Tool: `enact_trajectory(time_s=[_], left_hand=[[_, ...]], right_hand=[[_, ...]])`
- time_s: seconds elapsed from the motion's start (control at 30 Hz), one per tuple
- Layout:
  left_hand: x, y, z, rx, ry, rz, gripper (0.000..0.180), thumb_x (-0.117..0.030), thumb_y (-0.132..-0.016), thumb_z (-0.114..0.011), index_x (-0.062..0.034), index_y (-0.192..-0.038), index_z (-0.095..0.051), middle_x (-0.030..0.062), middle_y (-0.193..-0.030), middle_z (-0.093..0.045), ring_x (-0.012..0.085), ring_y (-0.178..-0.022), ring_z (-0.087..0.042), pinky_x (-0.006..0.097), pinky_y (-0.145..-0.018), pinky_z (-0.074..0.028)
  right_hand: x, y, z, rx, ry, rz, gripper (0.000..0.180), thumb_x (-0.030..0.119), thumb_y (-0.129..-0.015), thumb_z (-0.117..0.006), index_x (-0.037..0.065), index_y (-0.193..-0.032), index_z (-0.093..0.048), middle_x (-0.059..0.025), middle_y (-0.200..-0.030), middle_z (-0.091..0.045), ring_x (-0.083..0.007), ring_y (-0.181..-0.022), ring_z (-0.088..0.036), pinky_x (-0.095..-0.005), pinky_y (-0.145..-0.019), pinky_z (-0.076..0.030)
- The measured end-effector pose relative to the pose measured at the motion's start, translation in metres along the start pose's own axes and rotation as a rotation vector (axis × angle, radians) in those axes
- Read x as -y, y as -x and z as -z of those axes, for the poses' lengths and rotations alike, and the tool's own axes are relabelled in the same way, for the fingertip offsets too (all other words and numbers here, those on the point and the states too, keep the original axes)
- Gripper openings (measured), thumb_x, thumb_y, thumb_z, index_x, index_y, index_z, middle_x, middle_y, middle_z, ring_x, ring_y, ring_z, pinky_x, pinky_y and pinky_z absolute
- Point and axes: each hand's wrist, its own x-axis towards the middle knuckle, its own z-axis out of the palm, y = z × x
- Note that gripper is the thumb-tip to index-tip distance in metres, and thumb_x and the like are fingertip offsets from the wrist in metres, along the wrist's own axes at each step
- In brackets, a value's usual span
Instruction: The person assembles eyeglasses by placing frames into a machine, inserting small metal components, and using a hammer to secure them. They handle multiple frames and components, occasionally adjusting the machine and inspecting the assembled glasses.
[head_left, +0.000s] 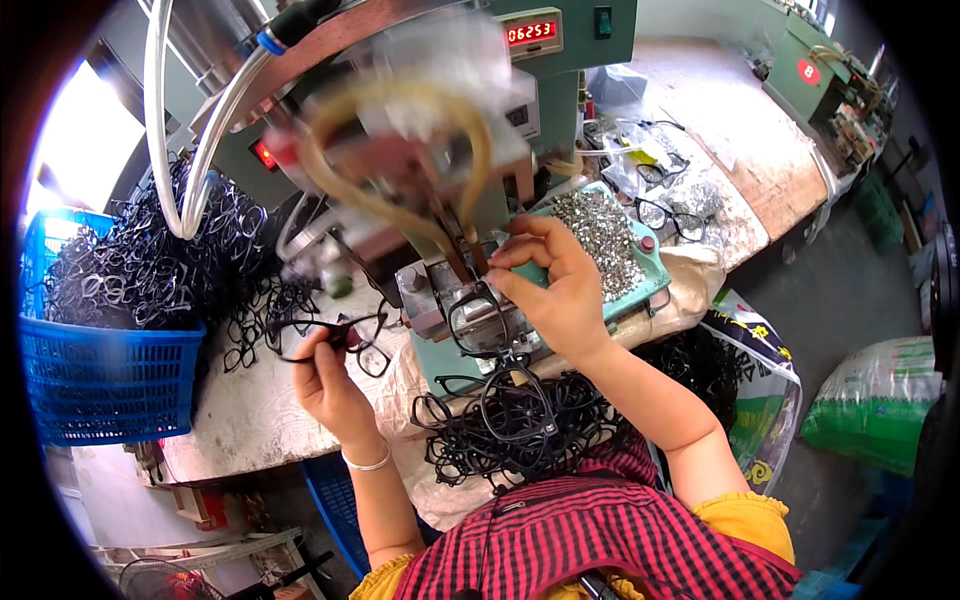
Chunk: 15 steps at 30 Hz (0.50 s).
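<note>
My left hand (328,380) pinches a black eyeglass frame (330,338) and holds it above the worn white bench (250,420). My right hand (555,285) grips another black eyeglass frame (478,318), pressed against the fixture of the green bench machine (420,150) in front of me. A heap of black frames (520,420) lies in my lap just under both hands. A green tray of small silver metal parts (600,235) sits right behind my right hand.
A blue basket (95,375) piled with black frames stands at the left. Clear hoses (160,130) hang from the machine. More frames and plastic bags lie on the bench at the back right. Sacks (865,400) stand on the floor to the right.
</note>
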Motion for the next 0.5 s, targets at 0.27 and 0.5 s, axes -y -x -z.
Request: enact_trajectory(time_s=[0.27, 0.5], left_hand=[[-0.075, -0.040, -0.066, 0.224, -0.034, -0.445, 0.015, -0.006, -0.103, -0.051, 0.0072, -0.107, -0.057, 0.0223, -0.107, -0.065, 0.0293, -0.095, -0.066, 0.040, -0.082, -0.057], [-0.069, 0.005, -0.078, 0.647, -0.278, -0.604, 0.017, -0.002, -0.077, -0.075, -0.0069, -0.093, -0.073, 0.0082, -0.094, -0.076, 0.0235, -0.084, -0.074, 0.042, -0.088, -0.055]], right_hand=[[0.028, 0.010, -0.019, -0.009, -0.084, -0.086, 0.055, 0.002, -0.083, -0.071, -0.001, -0.133, -0.048, -0.0093, -0.102, -0.072, -0.0143, -0.100, -0.064, -0.0302, -0.092, -0.047], [0.008, -0.012, 0.039, 0.104, 0.762, 0.343, 0.028, 0.012, -0.081, -0.069, 0.003, -0.107, -0.070, -0.0159, -0.116, -0.068, -0.0349, -0.116, -0.061, -0.0443, -0.102, -0.046]])
